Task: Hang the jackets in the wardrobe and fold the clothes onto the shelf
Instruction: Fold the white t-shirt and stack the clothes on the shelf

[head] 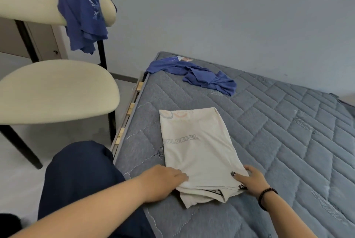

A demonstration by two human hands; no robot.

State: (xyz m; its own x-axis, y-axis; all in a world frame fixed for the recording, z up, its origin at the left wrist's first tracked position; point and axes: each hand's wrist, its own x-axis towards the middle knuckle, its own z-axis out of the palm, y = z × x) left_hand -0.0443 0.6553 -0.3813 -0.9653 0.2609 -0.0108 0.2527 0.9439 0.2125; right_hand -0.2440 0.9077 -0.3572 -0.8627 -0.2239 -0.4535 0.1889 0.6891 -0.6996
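Observation:
A cream T-shirt (194, 145), folded into a long strip with faint lettering, lies on the grey quilted mattress (278, 141). My left hand (163, 180) grips its near left corner, fingers tucked under the cloth. My right hand (249, 180) holds the near right corner, thumb on top and fingers beneath. A crumpled blue garment (199, 77) lies at the mattress's far end. Another blue garment (84, 16) hangs over the backrest of a chair.
The cream chair (57, 91) with black legs stands left of the bed, close to its edge. My knee in dark trousers (80, 176) is between chair and mattress. A grey wall runs behind the bed, and wooden bed slats (130, 109) show along the left edge.

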